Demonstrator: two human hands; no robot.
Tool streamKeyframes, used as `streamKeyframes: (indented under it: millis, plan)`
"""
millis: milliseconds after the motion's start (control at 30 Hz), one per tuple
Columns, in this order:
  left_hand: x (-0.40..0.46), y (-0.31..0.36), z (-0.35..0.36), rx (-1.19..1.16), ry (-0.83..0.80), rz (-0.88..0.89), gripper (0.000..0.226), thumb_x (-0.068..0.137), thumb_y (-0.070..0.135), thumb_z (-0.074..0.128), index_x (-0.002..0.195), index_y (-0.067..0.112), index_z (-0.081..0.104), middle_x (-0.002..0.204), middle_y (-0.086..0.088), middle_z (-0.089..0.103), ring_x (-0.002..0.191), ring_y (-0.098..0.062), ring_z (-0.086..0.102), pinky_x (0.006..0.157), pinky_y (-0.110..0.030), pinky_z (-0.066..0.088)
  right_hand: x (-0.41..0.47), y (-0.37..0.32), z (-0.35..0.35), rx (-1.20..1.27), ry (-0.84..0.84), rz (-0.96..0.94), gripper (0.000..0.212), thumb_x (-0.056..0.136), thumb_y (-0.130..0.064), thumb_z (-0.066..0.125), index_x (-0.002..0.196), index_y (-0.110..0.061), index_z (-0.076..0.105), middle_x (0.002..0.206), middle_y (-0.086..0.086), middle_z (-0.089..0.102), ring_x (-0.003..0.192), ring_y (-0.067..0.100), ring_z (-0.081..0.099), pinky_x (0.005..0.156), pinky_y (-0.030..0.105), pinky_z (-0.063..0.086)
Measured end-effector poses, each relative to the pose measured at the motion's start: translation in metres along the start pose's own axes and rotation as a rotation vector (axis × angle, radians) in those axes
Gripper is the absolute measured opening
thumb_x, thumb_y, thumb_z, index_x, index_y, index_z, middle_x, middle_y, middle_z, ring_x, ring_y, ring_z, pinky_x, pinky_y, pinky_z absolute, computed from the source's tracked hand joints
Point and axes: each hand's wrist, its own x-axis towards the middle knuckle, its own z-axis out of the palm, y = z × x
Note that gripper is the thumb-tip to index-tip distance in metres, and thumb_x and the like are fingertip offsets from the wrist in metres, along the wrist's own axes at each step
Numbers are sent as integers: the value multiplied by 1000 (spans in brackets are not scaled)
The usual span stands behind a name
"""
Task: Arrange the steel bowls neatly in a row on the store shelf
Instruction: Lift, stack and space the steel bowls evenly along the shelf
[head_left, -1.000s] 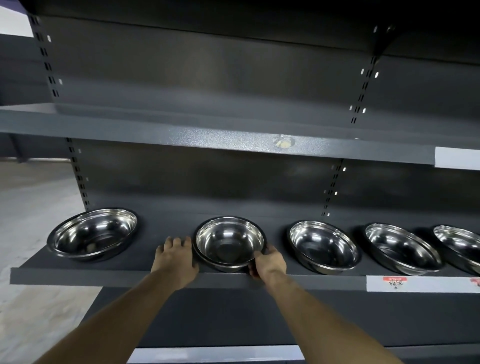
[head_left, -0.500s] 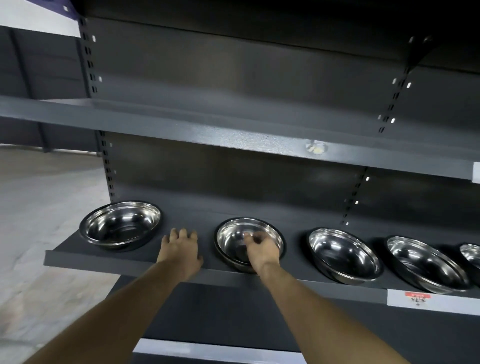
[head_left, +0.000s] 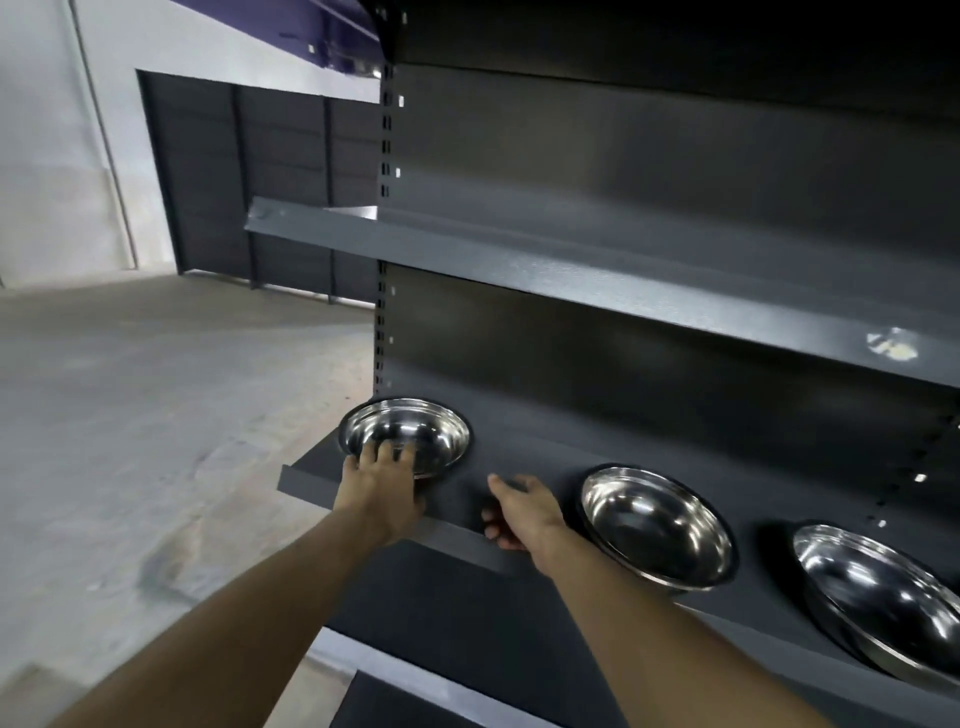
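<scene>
Three steel bowls stand on the dark grey shelf. The leftmost bowl sits at the shelf's left end, and my left hand grips its near rim, fingers inside and thumb under the edge. My right hand hovers open over the shelf's front edge, between the leftmost bowl and the second bowl, touching neither. A third bowl is partly cut off at the right edge.
An upper shelf hangs over the bowls, with the dark back panel behind them. Concrete floor lies to the left, beyond the shelf's end, with another dark shelving unit against the far wall.
My view has swung left. My left hand has moved from the shelf onto the leftmost bowl's rim. My right hand has let go of the second bowl and shifted left of it.
</scene>
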Motion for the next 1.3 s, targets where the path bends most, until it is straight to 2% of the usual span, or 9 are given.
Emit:
streamKeyframes:
  millis: [100,267,467,633,733,867,1033,1133,1300]
  plan:
    - [-1,-32,6,-37,-19,-51,82,92,47,50,157,15,11,160,-12,23,149,-34,17,120,-48,22,4,-6,37,11,-32,13,64,96,-40,61,150,-20,33,78,7,69,45,13,59,38,18,44]
    - [-1,-71,14,-67,-23,-118,80,90,44,50,155,12,16,154,-11,32,143,-32,26,115,-46,27,14,-16,86,109,-5,50,50,94,-39,65,130,-13,41,79,12,70,44,15,59,39,20,48]
    - [3,-94,17,-86,-44,-161,82,91,45,53,155,10,14,154,-11,33,145,-33,25,116,-46,28,26,-20,117,238,93,72,44,97,-11,57,137,-9,38,87,19,68,50,18,59,36,21,47]
    - [7,-95,20,-99,-51,-160,82,91,44,53,155,11,14,155,-11,31,146,-33,23,118,-46,26,28,-18,108,211,178,57,46,95,-1,47,140,-7,40,103,24,70,50,18,61,42,24,53]
    - [9,-87,20,-104,-35,-130,84,90,43,53,156,10,14,156,-10,30,146,-31,23,117,-44,26,22,-9,91,204,226,22,43,94,-1,47,136,-8,45,92,19,70,51,19,63,47,27,57]
    - [15,-67,18,-105,-19,-72,84,90,46,54,155,10,15,157,-11,29,147,-32,21,118,-45,24,17,0,63,136,319,12,33,92,-9,53,125,-7,50,102,21,70,75,33,71,64,37,62]
    - [15,-39,17,-102,-25,-8,77,91,49,49,152,11,23,153,-11,34,147,-34,22,119,-48,24,14,11,30,43,376,-13,27,93,-11,55,119,-8,58,93,13,72,62,22,65,60,32,58]
    - [11,-28,17,-101,-19,20,72,91,46,48,151,13,25,149,-11,37,145,-33,26,117,-47,26,13,15,18,-121,383,-31,29,95,-13,52,120,-4,63,103,17,73,90,32,70,84,35,57]
    - [2,-21,16,-83,-26,47,74,90,45,51,151,13,25,150,-10,37,145,-32,25,117,-46,27,12,19,9,-256,407,-38,37,99,-13,47,134,-6,58,123,17,69,117,37,61,94,32,47]
